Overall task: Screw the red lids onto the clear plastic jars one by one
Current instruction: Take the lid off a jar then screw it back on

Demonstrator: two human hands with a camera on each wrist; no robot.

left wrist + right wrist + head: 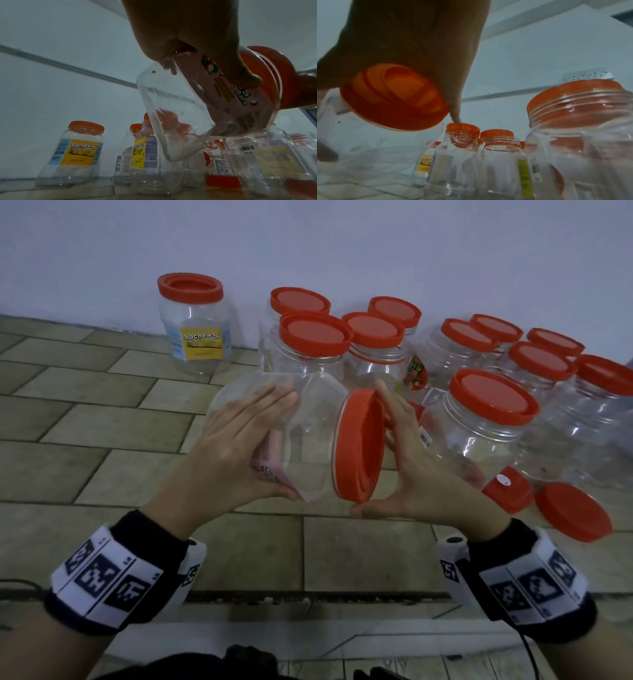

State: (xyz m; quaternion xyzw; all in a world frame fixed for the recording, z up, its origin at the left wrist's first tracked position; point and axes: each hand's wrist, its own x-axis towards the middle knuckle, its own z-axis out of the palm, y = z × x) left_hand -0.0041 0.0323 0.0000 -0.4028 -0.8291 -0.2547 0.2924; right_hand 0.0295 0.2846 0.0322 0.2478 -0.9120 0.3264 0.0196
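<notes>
My left hand [236, 440] grips the empty faceted clear jar [308, 440] with fingers together; my right hand [421, 474] clasps its ribbed red lid [359, 445], thumb underneath.

Your head camera catches even, soft indoor light, with faint shadows on the tiled floor [102, 419] and straight lines bowing at the edges. Your two wrist views run dim and bluish: the left hand [185, 29] and right hand [412, 33] are dark silhouettes, and the nearest jar [583, 135] is smeared by blur.
</notes>
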